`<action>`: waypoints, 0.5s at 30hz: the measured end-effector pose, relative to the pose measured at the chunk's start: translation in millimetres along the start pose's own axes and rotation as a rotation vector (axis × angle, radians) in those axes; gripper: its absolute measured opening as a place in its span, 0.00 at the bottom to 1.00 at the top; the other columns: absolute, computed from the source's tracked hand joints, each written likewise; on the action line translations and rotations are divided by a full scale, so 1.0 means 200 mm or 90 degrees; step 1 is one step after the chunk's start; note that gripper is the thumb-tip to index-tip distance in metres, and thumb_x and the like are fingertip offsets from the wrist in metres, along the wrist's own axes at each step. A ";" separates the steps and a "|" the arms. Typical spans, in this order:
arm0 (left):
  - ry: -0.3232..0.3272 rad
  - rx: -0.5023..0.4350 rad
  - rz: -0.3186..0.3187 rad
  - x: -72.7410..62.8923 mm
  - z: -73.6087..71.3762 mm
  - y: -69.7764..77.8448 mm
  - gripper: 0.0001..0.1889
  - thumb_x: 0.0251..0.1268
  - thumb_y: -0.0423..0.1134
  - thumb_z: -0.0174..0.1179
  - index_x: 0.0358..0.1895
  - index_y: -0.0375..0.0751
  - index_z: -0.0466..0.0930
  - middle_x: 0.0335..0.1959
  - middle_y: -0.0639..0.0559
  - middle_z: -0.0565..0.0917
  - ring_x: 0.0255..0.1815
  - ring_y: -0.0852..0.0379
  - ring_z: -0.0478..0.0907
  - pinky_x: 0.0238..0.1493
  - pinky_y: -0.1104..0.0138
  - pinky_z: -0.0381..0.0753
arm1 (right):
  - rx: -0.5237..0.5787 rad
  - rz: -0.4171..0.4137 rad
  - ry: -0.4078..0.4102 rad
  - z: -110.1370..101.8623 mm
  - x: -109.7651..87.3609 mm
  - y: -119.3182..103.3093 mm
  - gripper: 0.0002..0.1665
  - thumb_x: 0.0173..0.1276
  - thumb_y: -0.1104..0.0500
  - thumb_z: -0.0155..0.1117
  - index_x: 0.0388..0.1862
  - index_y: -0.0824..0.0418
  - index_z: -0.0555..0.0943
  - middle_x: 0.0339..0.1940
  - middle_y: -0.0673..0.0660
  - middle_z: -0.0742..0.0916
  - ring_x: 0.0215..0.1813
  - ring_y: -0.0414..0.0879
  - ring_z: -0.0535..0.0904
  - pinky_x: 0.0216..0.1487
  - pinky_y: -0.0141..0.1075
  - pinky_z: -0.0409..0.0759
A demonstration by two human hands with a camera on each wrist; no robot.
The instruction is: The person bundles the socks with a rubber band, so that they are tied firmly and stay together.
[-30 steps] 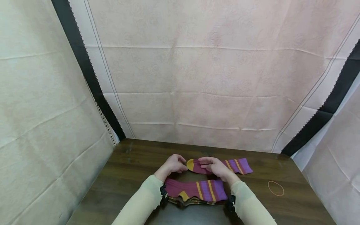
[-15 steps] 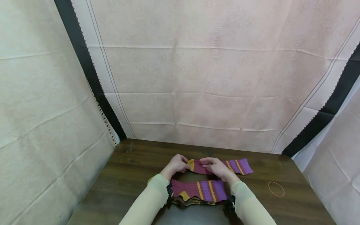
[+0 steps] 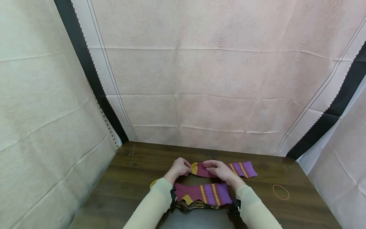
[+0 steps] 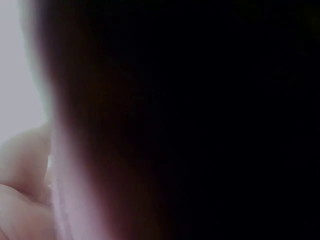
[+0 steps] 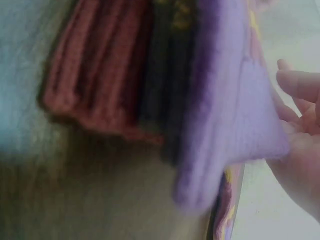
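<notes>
On the far side of the table lies a maroon sock (image 3: 201, 171) with a yellow toe and purple, yellow-striped cuff. My left hand (image 3: 179, 168) pinches its yellow toe end. Over its middle, my right hand (image 3: 221, 171) touches the knit with thumb and fingers apart. A matching striped sock (image 3: 194, 192) lies nearer, under my forearms, on top of darker patterned socks (image 3: 197, 206). Close up in the right wrist view hang a purple sock cuff (image 5: 215, 110) and a dark red ribbed cuff (image 5: 100, 75). The left wrist view is mostly dark, with some fingers (image 4: 22, 170) at its edge.
A thin tan rubber band (image 3: 281, 192) lies on the brown table (image 3: 128, 190) to the right. A yellow bit (image 3: 153, 183) shows beside my left sleeve. Pale cloth walls (image 3: 200, 79) enclose the table at the back and sides.
My left hand has moved slightly right, onto the yellow toe of the far sock, and then stays there. My right hand has barely moved.
</notes>
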State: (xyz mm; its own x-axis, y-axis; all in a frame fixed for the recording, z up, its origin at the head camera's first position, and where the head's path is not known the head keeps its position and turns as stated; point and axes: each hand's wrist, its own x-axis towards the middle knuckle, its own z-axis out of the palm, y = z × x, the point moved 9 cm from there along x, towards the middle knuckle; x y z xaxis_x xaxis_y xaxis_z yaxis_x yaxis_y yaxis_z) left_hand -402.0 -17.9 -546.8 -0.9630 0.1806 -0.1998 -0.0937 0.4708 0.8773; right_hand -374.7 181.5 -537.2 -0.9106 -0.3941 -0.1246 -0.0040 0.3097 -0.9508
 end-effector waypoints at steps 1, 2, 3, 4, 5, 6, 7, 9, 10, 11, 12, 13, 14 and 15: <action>0.003 0.001 0.000 0.00 0.00 0.00 0.06 0.64 0.25 0.73 0.42 0.30 0.88 0.33 0.46 0.84 0.27 0.54 0.84 0.32 0.63 0.89 | 0.010 -0.001 0.005 -0.01 0.00 0.00 0.23 0.85 0.69 0.50 0.75 0.68 0.75 0.73 0.68 0.79 0.76 0.65 0.73 0.74 0.56 0.73; 0.004 -0.001 -0.001 0.00 0.00 0.00 0.06 0.64 0.25 0.73 0.43 0.30 0.88 0.33 0.46 0.84 0.26 0.54 0.84 0.32 0.64 0.89 | 0.021 -0.005 0.010 -0.02 -0.01 0.00 0.23 0.86 0.68 0.51 0.76 0.68 0.75 0.74 0.68 0.78 0.76 0.64 0.73 0.73 0.55 0.74; 0.005 -0.002 -0.001 0.00 0.00 -0.01 0.06 0.64 0.25 0.73 0.42 0.30 0.88 0.33 0.46 0.84 0.26 0.55 0.84 0.32 0.64 0.89 | 0.035 -0.012 0.018 -0.04 -0.01 0.00 0.24 0.86 0.67 0.51 0.76 0.68 0.74 0.74 0.69 0.78 0.76 0.64 0.73 0.73 0.54 0.75; 0.006 -0.003 0.000 0.00 0.00 -0.01 0.06 0.64 0.25 0.73 0.42 0.30 0.89 0.33 0.46 0.84 0.26 0.55 0.84 0.32 0.64 0.89 | 0.051 -0.017 0.030 -0.07 -0.02 0.00 0.24 0.86 0.67 0.52 0.77 0.68 0.73 0.75 0.70 0.77 0.75 0.64 0.73 0.73 0.54 0.75; 0.005 -0.004 0.001 0.00 -0.01 -0.01 0.06 0.64 0.26 0.73 0.42 0.31 0.89 0.33 0.46 0.84 0.26 0.55 0.84 0.32 0.64 0.89 | 0.062 -0.024 0.048 -0.10 -0.03 0.00 0.25 0.86 0.67 0.52 0.77 0.69 0.72 0.75 0.71 0.76 0.75 0.65 0.74 0.72 0.53 0.76; 0.003 -0.006 0.002 0.00 0.00 -0.01 0.05 0.65 0.26 0.73 0.42 0.31 0.89 0.33 0.46 0.85 0.26 0.55 0.84 0.32 0.64 0.89 | 0.062 -0.034 0.075 -0.14 -0.04 0.00 0.25 0.86 0.67 0.53 0.77 0.70 0.72 0.74 0.72 0.77 0.74 0.65 0.75 0.71 0.52 0.77; 0.000 -0.009 0.003 0.00 0.00 -0.01 0.05 0.66 0.27 0.73 0.42 0.31 0.89 0.33 0.46 0.85 0.26 0.55 0.84 0.33 0.64 0.89 | 0.049 -0.043 0.111 -0.20 -0.06 0.00 0.24 0.86 0.67 0.54 0.77 0.70 0.73 0.73 0.72 0.78 0.72 0.65 0.76 0.69 0.50 0.80; -0.007 -0.011 0.006 0.00 0.00 -0.02 0.05 0.67 0.28 0.72 0.43 0.31 0.89 0.34 0.46 0.85 0.27 0.54 0.85 0.33 0.64 0.89 | -0.002 -0.054 0.201 -0.32 -0.10 0.01 0.23 0.85 0.67 0.55 0.74 0.70 0.75 0.70 0.71 0.81 0.68 0.63 0.79 0.65 0.47 0.83; -0.010 -0.011 0.008 0.00 0.00 -0.02 0.05 0.68 0.28 0.72 0.43 0.31 0.89 0.34 0.46 0.86 0.28 0.54 0.85 0.33 0.64 0.89 | -0.040 -0.053 0.251 -0.39 -0.13 0.01 0.22 0.84 0.67 0.56 0.72 0.70 0.77 0.67 0.71 0.82 0.67 0.62 0.80 0.63 0.45 0.83; -0.013 -0.012 0.009 0.01 0.00 -0.02 0.05 0.70 0.29 0.71 0.44 0.31 0.89 0.35 0.46 0.86 0.28 0.54 0.86 0.33 0.63 0.89 | -0.083 -0.051 0.300 -0.46 -0.16 0.03 0.21 0.84 0.67 0.57 0.71 0.70 0.78 0.66 0.70 0.84 0.66 0.62 0.81 0.62 0.45 0.82; -0.016 -0.013 0.008 0.01 0.00 -0.03 0.05 0.70 0.29 0.70 0.45 0.31 0.89 0.35 0.46 0.86 0.29 0.53 0.86 0.34 0.63 0.89 | -0.127 -0.041 0.347 -0.52 -0.20 0.04 0.20 0.83 0.67 0.57 0.69 0.69 0.80 0.64 0.69 0.85 0.64 0.61 0.81 0.62 0.45 0.81; -0.019 -0.013 0.008 0.01 0.00 -0.03 0.05 0.71 0.29 0.70 0.45 0.31 0.89 0.36 0.46 0.86 0.29 0.53 0.86 0.34 0.63 0.89 | -0.171 -0.026 0.387 -0.58 -0.23 0.06 0.20 0.82 0.66 0.58 0.68 0.68 0.81 0.63 0.68 0.86 0.64 0.61 0.82 0.62 0.46 0.80; -0.021 -0.012 0.011 0.01 0.00 -0.04 0.05 0.72 0.30 0.70 0.45 0.31 0.89 0.36 0.46 0.86 0.29 0.53 0.86 0.34 0.63 0.89 | -0.202 -0.009 0.419 -0.64 -0.27 0.08 0.20 0.81 0.65 0.59 0.68 0.67 0.82 0.63 0.68 0.86 0.63 0.61 0.82 0.63 0.48 0.78; -0.023 -0.013 0.011 0.02 0.00 -0.04 0.05 0.72 0.30 0.69 0.45 0.32 0.89 0.36 0.46 0.87 0.29 0.53 0.86 0.34 0.63 0.89 | -0.226 0.007 0.442 -0.68 -0.30 0.11 0.20 0.81 0.65 0.59 0.68 0.66 0.82 0.63 0.69 0.86 0.63 0.62 0.82 0.64 0.51 0.77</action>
State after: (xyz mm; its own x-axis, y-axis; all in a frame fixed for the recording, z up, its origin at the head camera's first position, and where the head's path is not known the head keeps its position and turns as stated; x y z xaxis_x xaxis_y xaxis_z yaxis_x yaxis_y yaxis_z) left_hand -404.5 -20.9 -554.5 -0.9549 0.2194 -0.1999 -0.0826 0.4503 0.8891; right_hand -376.5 330.0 -511.0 -0.9611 0.2059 0.1840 -0.0191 0.6150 -0.7883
